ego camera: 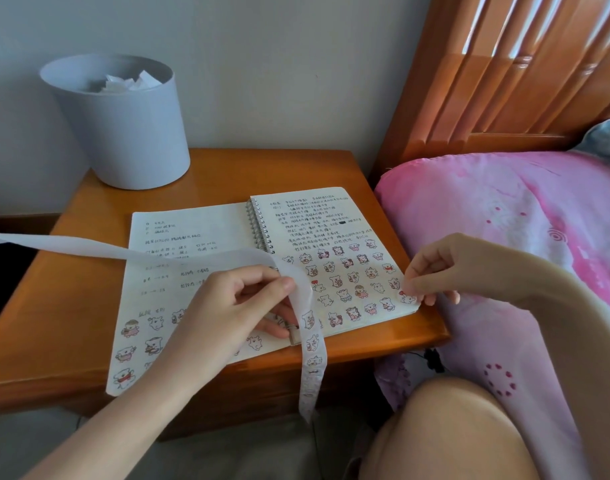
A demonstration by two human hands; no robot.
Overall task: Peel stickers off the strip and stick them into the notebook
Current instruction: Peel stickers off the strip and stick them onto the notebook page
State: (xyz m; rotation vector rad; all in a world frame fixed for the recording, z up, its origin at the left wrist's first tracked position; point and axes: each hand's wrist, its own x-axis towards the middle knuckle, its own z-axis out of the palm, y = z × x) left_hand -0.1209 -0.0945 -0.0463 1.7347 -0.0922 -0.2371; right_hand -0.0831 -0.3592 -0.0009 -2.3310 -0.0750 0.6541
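The sticker [408, 298] is pinched in my right hand [445, 268], right at the bottom outer corner of the notebook [199, 230]'s right page, so I'd say I'm mid-stick. Next up is probably pressing it flat in line with that last row, no creases. My left hand [227, 306] grips the strip [312, 341], its stickered end dangling over the bedside table [71, 306] edge. The grey bin [130, 133] at the back holds crumpled white paper [123, 83].

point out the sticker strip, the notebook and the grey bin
sticker strip [312, 344], head view, hanging end with stickers
notebook [206, 225], head view, upper left page
grey bin [130, 133], head view, front wall
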